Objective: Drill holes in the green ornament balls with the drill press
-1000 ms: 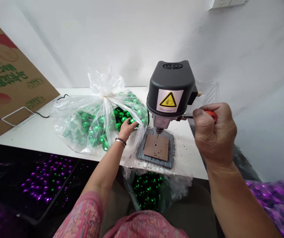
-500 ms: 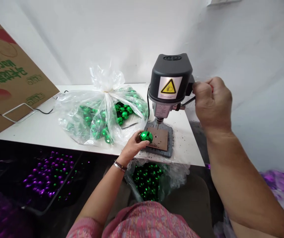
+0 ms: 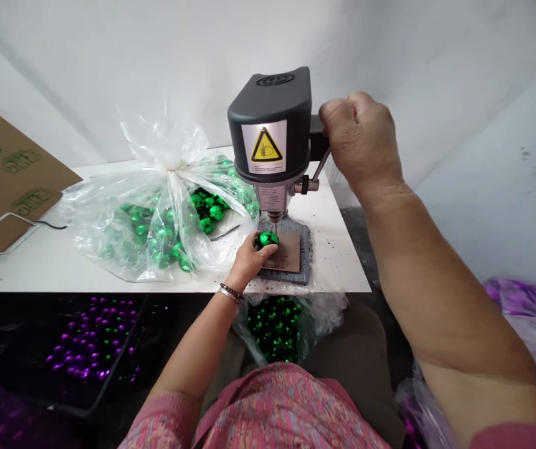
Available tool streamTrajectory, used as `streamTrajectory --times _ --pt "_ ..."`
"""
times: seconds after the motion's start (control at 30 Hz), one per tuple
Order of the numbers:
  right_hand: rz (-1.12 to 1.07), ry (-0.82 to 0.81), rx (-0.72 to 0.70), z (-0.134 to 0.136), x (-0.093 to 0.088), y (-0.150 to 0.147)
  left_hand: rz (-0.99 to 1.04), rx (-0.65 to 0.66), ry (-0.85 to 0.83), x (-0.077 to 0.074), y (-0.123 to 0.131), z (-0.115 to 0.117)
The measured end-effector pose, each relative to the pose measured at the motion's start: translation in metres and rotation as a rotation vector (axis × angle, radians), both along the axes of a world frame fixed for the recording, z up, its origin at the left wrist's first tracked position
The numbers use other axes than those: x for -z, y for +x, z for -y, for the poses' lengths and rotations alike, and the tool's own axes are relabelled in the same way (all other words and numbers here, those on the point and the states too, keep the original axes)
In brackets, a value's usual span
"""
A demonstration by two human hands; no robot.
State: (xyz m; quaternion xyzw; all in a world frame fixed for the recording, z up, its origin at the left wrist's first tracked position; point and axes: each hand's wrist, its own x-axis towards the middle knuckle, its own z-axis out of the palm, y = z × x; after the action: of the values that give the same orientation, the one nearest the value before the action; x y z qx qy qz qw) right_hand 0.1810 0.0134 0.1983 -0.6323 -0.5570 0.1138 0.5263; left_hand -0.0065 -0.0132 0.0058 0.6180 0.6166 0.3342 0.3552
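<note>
- Fingers of the left hand (image 3: 248, 262) curl narrowly around a mirrored green ball (image 3: 268, 240), pinching it against the thumb, and the ball sits directly under the drill bit (image 3: 275, 221).
- From this view, I cannot tell whether the bit's tip touches the ball or stops just above it.
- Fingers of the right hand (image 3: 359, 140) close in a tight fist around the end of the feed lever (image 3: 320, 164), on the right side of the black-capped bench drill press (image 3: 268, 125).
- Below the ball lies a brown pad (image 3: 288, 253) on the drill's grey base (image 3: 283, 277), with dark specks scattered around the base on the white table (image 3: 333, 249).
- Left of the drill, a knotted clear plastic bag (image 3: 156, 218) holds many green balls.
- 2 bands circle the left wrist, including a beaded bracelet (image 3: 230, 292), and pink patterned sleeves (image 3: 165, 418) show at the bottom of the view.
- Below the table edge are an open bag of green balls (image 3: 272, 327) and a dark tray of purple and green balls (image 3: 93, 337).
- A printed cardboard sheet (image 3: 10, 174) leans at far left, and a purple shiny bag (image 3: 525, 318) lies at right.
</note>
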Motion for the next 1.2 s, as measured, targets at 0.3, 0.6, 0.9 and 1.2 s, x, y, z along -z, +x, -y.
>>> streamTrajectory --times 0.3,0.6,0.9,1.2 --pt "-0.044 0.109 -0.064 -0.003 0.007 0.002 -0.113 0.073 0.017 0.003 0.010 -0.004" --pt "-0.027 0.185 -0.093 0.004 0.013 0.002 -0.350 0.114 0.001 0.003 0.013 -0.003" --pt "0.252 0.313 -0.148 0.059 0.055 0.002 -0.323 0.103 0.020 0.008 0.013 -0.002" --pt "0.400 0.318 -0.154 0.064 0.089 0.007 -0.291 0.105 0.025 0.006 0.013 -0.001"
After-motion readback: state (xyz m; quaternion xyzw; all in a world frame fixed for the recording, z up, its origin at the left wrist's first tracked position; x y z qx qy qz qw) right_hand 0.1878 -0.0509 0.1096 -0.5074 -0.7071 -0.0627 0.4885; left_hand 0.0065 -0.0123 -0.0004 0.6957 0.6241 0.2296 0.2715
